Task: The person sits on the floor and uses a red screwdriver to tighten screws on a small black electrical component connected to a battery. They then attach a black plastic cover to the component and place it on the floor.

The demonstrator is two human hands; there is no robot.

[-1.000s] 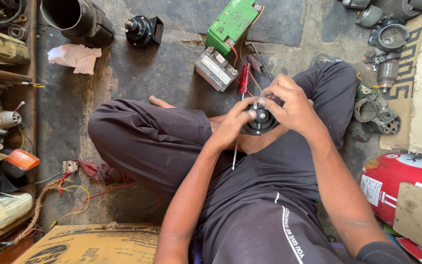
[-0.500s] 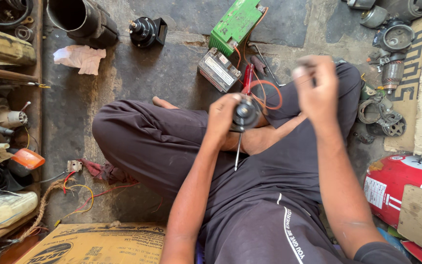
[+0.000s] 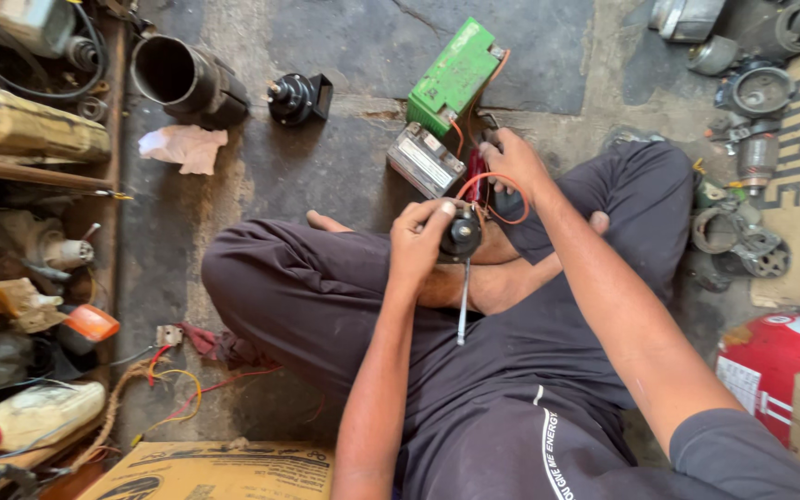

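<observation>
A small black round horn (image 3: 461, 233) is held above the crossed legs in the left hand (image 3: 421, 243), whose grip is closed around it. The right hand (image 3: 512, 159) is stretched forward, fingers curled about an orange wire (image 3: 491, 180) beside the grey battery (image 3: 425, 160) on the floor (image 3: 326, 167)
</observation>
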